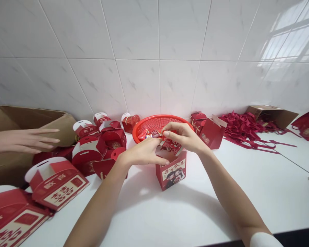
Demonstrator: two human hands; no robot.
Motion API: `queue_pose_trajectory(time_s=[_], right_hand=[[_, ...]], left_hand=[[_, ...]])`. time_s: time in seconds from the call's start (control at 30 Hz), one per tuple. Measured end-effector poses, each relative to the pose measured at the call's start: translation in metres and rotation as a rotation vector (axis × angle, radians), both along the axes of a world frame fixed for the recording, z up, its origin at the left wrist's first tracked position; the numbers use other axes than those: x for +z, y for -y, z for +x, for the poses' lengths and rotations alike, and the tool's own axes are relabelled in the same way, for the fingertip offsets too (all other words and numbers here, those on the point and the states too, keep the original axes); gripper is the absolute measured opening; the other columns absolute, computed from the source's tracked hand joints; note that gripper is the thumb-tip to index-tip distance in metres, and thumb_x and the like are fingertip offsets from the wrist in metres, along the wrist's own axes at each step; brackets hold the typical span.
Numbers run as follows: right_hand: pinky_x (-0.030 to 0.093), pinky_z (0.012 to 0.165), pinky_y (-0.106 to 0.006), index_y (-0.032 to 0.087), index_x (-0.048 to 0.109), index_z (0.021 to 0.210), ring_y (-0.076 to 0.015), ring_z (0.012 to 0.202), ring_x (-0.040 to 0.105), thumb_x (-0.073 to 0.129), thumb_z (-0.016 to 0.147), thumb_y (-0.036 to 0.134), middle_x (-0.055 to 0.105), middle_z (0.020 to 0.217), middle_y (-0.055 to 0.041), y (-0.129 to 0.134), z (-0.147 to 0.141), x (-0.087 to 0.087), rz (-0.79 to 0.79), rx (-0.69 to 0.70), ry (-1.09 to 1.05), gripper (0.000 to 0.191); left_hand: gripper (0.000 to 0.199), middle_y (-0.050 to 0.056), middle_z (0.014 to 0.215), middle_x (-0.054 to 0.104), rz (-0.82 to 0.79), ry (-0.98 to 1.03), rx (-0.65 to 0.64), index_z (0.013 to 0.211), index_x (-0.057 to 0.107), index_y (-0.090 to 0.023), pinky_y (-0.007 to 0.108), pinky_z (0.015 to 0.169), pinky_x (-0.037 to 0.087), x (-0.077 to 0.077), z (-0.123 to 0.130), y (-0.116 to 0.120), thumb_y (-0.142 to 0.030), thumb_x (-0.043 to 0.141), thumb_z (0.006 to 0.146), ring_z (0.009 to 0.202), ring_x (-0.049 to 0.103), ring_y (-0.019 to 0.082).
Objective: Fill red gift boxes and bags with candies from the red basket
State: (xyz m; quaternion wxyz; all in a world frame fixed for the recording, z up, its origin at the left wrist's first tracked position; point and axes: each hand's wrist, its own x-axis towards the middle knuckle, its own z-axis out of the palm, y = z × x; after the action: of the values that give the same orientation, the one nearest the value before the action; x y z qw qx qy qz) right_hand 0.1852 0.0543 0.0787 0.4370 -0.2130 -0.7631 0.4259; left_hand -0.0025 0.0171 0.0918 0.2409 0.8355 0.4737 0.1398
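A red paper gift box (172, 175) with a cartoon couple on its front stands upright on the white table, its top open. My left hand (141, 152) holds it at the left, the thumb along the rim and the other fingers partly hidden. Over the opening, my right hand (181, 136) pinches a small red printed packet (171, 145) between thumb and fingers. Directly behind the box is a red plastic basket (164, 118) with several wrapped sweets (150, 133) in it, partly covered by my hands.
Several red gift boxes (59, 188) crowd the left side, beside a cardboard carton (64, 125). Another person's hand (28, 140) reaches across that carton. To the right are a red box (213, 133), a heap of red ribbons (240, 127) and a small carton (285, 116). A tiled wall (136, 85) rises behind.
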Motion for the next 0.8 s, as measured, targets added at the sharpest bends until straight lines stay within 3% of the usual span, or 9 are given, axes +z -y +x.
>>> queue_pose_trajectory(time_s=[0.27, 0.5, 0.7, 0.8], right_hand=[[0.047, 0.069, -0.026, 0.020, 0.068, 0.085, -0.0150, 0.077, 0.060, 0.061, 0.093, 0.044, 0.068, 0.084, -0.0019, 0.007, 0.001, 0.005, 0.223, -0.051, 0.086, 0.026], [0.048, 0.069, -0.027, 0.020, 0.066, 0.084, -0.0148, 0.072, 0.060, 0.058, 0.095, 0.040, 0.065, 0.074, -0.0002, 0.013, 0.002, 0.008, 0.186, 0.025, 0.145, 0.024], [0.048, 0.073, -0.029, 0.021, 0.071, 0.086, -0.0163, 0.080, 0.062, 0.064, 0.091, 0.031, 0.070, 0.084, -0.0023, 0.011, 0.005, 0.006, 0.268, 0.049, 0.241, 0.013], [0.049, 0.074, -0.029, 0.021, 0.074, 0.089, -0.0165, 0.079, 0.063, 0.066, 0.089, 0.028, 0.071, 0.086, -0.0027, 0.011, 0.010, 0.008, 0.293, 0.060, 0.319, 0.010]], left_hand=[[0.017, -0.002, 0.065, 0.053, -0.047, 0.067, -0.023, 0.075, 0.057, -0.021, 0.028, 0.048, 0.034, -0.001, -0.002, -0.002, -0.032, 0.069, 0.069, 0.060, 0.056, 0.018], [0.030, 0.000, 0.087, 0.065, -0.084, 0.094, -0.047, 0.097, 0.065, -0.022, 0.027, 0.058, 0.042, -0.002, -0.005, -0.002, -0.035, 0.068, 0.071, 0.078, 0.062, 0.021], [0.017, -0.002, 0.069, 0.055, -0.077, 0.077, -0.070, 0.084, 0.063, -0.021, 0.026, 0.051, 0.034, -0.001, -0.005, -0.002, -0.033, 0.065, 0.071, 0.063, 0.054, 0.017], [0.024, -0.001, 0.076, 0.061, -0.083, 0.080, -0.081, 0.093, 0.067, -0.022, 0.025, 0.055, 0.039, 0.000, -0.005, -0.001, -0.033, 0.065, 0.072, 0.070, 0.059, 0.019]])
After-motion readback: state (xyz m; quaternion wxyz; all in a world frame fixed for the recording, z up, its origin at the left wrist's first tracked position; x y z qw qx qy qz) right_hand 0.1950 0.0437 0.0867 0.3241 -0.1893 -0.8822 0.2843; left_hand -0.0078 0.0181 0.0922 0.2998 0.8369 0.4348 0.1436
